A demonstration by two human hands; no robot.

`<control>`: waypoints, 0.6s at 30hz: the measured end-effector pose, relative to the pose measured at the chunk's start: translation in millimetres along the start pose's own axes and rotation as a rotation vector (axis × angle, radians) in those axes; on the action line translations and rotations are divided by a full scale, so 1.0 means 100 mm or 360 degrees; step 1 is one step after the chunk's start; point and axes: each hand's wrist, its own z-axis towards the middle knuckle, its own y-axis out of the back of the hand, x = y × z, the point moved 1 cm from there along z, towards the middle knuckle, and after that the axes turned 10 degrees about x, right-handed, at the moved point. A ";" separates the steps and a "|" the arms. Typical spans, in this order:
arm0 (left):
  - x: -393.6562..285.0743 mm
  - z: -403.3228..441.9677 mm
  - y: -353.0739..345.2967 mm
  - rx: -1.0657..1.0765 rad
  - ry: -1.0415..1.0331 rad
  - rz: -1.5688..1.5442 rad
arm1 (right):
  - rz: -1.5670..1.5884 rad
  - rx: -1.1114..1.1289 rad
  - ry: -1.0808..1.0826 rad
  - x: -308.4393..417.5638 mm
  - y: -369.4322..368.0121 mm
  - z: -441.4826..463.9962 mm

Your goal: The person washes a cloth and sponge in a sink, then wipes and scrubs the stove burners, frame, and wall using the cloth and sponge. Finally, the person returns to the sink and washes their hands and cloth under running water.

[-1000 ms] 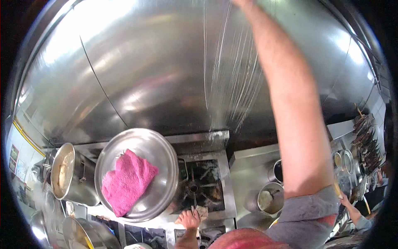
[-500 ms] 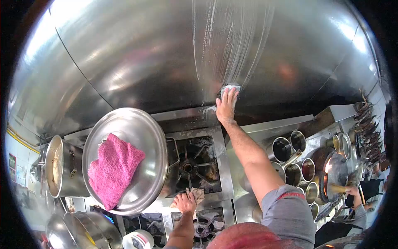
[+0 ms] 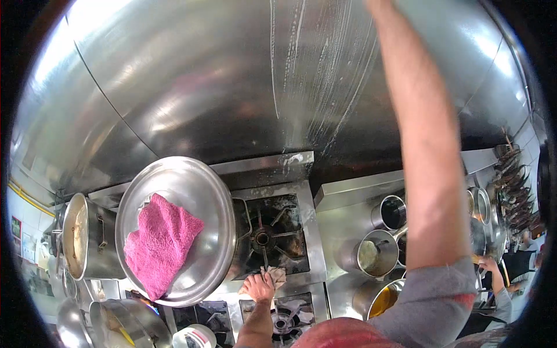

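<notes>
Soap streaks [image 3: 325, 66] lie 10 o'clock off right arm [image 3: 423, 133], grip out of sight; left hand [image 3: 259, 287] touches rag [image 3: 279, 276], hold unclear.

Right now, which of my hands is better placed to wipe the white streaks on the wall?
Your right, most likely: the right arm reaches up beside the white streaks, though its hand is out of view. Your left hand is low at the stove, against a crumpled cloth.

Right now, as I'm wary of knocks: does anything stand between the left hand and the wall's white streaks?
Yes: the burner, then the steel ledge behind it, lie between the left hand and the streaks.
</notes>
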 end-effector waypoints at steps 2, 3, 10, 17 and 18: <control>0.00 -0.01 0.00 0.0022 0.0005 -0.0025 | -0.0042 0.0141 -0.0098 0.02 0.01 -1.14; -0.01 -0.01 0.01 0.0031 0.0005 -0.0029 | -0.0029 0.0217 -0.0174 0.06 0.03 -1.75; -0.01 0.00 0.05 0.0014 -0.0015 -0.0106 | 0.0833 0.0545 -0.2183 0.55 -0.15 -4.71; 0.01 -0.01 0.03 0.0026 -0.0007 -0.0059 | 0.0773 0.0308 -0.1551 0.45 0.13 -2.31; 0.00 0.00 0.05 -0.0022 -0.0024 -0.0058 | 0.0753 0.0279 -0.1286 0.39 0.10 -1.76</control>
